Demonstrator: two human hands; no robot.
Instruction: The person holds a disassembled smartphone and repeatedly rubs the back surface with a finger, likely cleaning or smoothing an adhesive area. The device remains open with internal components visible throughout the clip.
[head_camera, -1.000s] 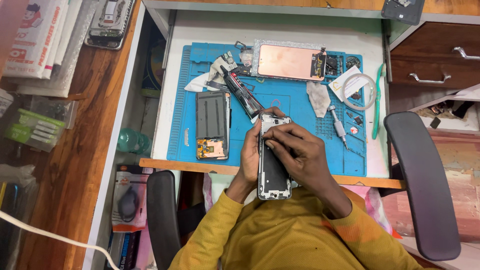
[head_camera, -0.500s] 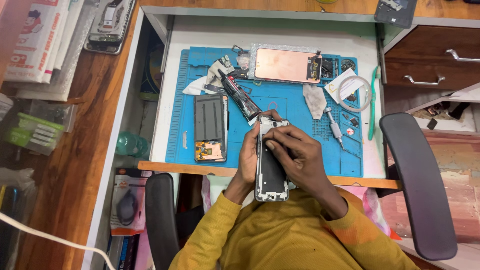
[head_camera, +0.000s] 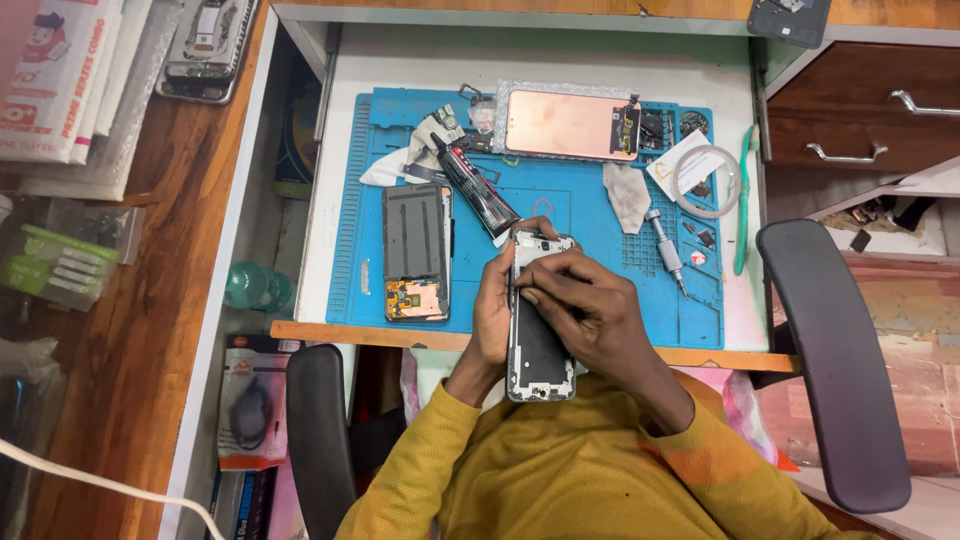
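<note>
Single head view, straight down, fairly high over blue mat (head_camera: 560, 215).

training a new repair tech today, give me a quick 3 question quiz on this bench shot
1. True or false: the left hand grips the phone frame by its side.
2. The screwdriver lies on: A) the blue mat B) the wooden shelf C) the chair.
3. Which hand works at the frame's top end?

Key: 1 true; 2 A; 3 the right hand.
</note>
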